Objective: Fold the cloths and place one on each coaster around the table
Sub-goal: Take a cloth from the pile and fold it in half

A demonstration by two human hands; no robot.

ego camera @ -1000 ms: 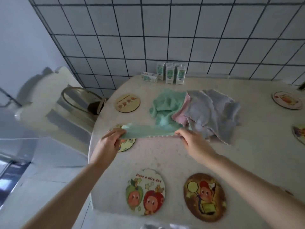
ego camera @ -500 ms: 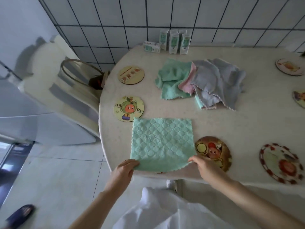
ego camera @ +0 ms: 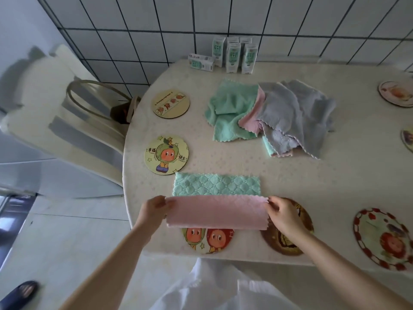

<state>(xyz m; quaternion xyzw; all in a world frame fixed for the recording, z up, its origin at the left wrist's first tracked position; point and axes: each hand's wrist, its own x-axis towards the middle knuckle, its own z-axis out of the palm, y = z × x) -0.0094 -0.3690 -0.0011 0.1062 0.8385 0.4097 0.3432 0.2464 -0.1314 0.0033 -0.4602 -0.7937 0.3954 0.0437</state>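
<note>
I am pinching both raised corners of the green-and-pink quilted cloth (ego camera: 216, 186), long axis crosswise, between left hand (ego camera: 153, 211) and right hand (ego camera: 284, 217).

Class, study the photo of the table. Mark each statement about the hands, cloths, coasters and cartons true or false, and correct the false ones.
1. The left hand and right hand each pinch an end of the cloth being folded. True.
2. That cloth is grey on both sides. False: its turned-over side is pink, the other side green.
3. The coaster with the orange-faced figure bears a folded cloth. False: it is bare.
4. One carton lies on its side beside the standing cartons. True.
5. The pile of loose cloths lies on the floor. False: it lies on the table.
</note>
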